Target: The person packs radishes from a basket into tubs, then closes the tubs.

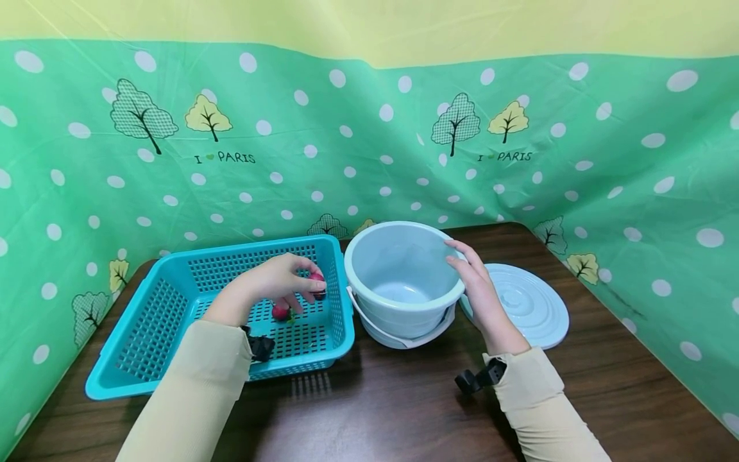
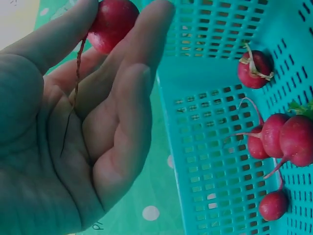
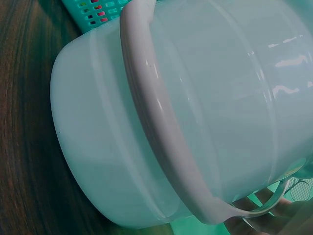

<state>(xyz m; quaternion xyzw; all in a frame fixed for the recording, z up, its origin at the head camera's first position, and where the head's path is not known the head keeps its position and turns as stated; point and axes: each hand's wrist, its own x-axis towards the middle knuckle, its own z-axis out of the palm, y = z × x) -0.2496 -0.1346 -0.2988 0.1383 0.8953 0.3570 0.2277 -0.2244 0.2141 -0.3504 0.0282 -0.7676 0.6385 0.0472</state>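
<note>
My left hand (image 1: 277, 279) is over the right part of the turquoise basket (image 1: 340, 308), pinching a red radish (image 2: 113, 24) between thumb and fingers. Its thin brown root dangles across the palm in the left wrist view. Below lie several more radishes in the basket, one with pale cut stems (image 2: 254, 69) and a cluster (image 2: 279, 137) beside green leaf. A light blue bucket (image 1: 398, 314) stands upright right of the basket, its inside bare in the head view. My right hand (image 1: 479, 289) grips the bucket's right rim. In the right wrist view its fingers (image 3: 279, 215) show behind the bucket's handle (image 3: 161, 127).
A round light blue lid (image 1: 528, 305) lies flat on the dark wooden table (image 1: 392, 410), right of the bucket and partly behind my right wrist. Behind the table hangs a green dotted cloth (image 1: 369, 141). The basket stands close against the bucket's left side.
</note>
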